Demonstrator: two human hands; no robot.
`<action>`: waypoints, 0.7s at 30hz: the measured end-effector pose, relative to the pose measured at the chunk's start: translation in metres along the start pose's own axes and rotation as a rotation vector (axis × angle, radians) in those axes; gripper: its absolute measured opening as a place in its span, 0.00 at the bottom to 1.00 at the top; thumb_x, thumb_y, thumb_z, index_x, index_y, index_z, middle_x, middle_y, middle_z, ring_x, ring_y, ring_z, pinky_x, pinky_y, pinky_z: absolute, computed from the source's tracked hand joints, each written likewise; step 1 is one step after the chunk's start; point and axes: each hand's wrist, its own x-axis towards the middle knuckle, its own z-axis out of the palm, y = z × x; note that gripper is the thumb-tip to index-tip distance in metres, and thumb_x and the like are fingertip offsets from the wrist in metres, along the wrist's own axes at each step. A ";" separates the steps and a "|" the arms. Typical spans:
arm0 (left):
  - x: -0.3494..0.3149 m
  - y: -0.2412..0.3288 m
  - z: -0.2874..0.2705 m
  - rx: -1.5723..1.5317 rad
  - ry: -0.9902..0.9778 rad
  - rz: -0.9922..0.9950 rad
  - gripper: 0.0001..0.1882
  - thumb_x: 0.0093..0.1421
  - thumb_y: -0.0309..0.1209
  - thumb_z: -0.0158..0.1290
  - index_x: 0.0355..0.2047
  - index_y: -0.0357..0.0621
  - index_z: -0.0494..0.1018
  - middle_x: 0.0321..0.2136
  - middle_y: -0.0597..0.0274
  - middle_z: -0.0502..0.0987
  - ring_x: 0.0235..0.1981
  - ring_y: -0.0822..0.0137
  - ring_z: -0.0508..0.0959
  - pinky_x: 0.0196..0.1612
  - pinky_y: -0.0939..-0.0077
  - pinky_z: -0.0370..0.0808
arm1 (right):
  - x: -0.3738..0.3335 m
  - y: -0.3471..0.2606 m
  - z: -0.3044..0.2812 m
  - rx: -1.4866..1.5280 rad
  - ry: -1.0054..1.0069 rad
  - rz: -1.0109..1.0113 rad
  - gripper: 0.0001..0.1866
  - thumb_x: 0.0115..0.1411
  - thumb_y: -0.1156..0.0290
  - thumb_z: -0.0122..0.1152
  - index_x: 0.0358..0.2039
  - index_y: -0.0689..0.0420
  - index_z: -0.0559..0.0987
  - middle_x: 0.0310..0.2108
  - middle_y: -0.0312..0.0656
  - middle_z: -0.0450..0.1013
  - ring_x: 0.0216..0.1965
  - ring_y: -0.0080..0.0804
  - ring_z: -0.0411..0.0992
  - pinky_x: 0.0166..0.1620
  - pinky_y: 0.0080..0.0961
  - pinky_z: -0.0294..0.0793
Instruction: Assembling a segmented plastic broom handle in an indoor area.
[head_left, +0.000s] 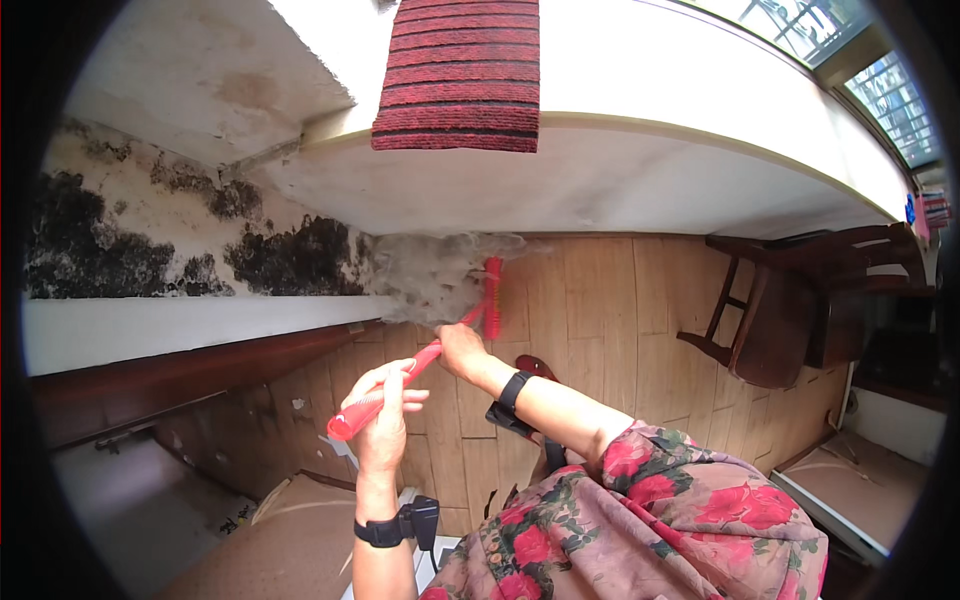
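Both my hands are on the red handle of a broom (428, 355). My left hand (385, 408) curls round the handle near its upper end, some fingers partly stretched. Lower down, my right hand (462, 352) is closed round it, close to the broom head (492, 305), which is red with bristles and rests on the floor. Left of the head and touching it lies a heap of grey, fluffy material (425, 280), spread along the foot of the wall. Its exact kind cannot be told.
Dark mould stains the wall (100, 250) at the left. A red-and-black striped mat (458, 75) hangs over a white ledge (620, 65). A dark wooden chair (775, 320) stands right on the wood-look floor (590, 300). A dark wooden door (190, 380) is at the left.
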 end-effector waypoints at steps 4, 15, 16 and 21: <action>-0.016 0.020 -0.006 0.128 -0.054 0.019 0.14 0.65 0.35 0.48 0.40 0.33 0.74 0.39 0.51 0.79 0.26 0.64 0.81 0.27 0.79 0.78 | -0.010 -0.007 -0.007 -0.010 -0.098 -0.071 0.07 0.49 0.72 0.61 0.30 0.57 0.79 0.28 0.54 0.76 0.35 0.52 0.76 0.38 0.44 0.75; -0.019 0.011 0.020 -0.049 -0.253 0.019 0.07 0.60 0.26 0.54 0.35 0.33 0.77 0.40 0.53 0.78 0.29 0.68 0.81 0.30 0.81 0.78 | -0.039 0.049 -0.052 -0.193 -0.057 -0.036 0.07 0.49 0.68 0.60 0.26 0.58 0.77 0.24 0.55 0.75 0.32 0.53 0.76 0.35 0.47 0.75; -0.015 0.001 0.028 -0.071 -0.267 -0.021 0.08 0.59 0.26 0.55 0.37 0.34 0.76 0.40 0.55 0.78 0.29 0.69 0.81 0.30 0.81 0.78 | -0.034 0.064 -0.054 -0.233 -0.086 0.007 0.08 0.49 0.68 0.60 0.27 0.59 0.78 0.25 0.56 0.75 0.32 0.52 0.76 0.35 0.46 0.76; 0.005 -0.051 0.070 -0.176 -0.240 -0.201 0.12 0.61 0.30 0.54 0.42 0.36 0.75 0.42 0.55 0.78 0.30 0.69 0.81 0.30 0.82 0.77 | -0.012 0.119 -0.075 -0.392 -0.190 0.090 0.11 0.51 0.64 0.60 0.28 0.59 0.81 0.29 0.54 0.77 0.36 0.50 0.77 0.39 0.42 0.77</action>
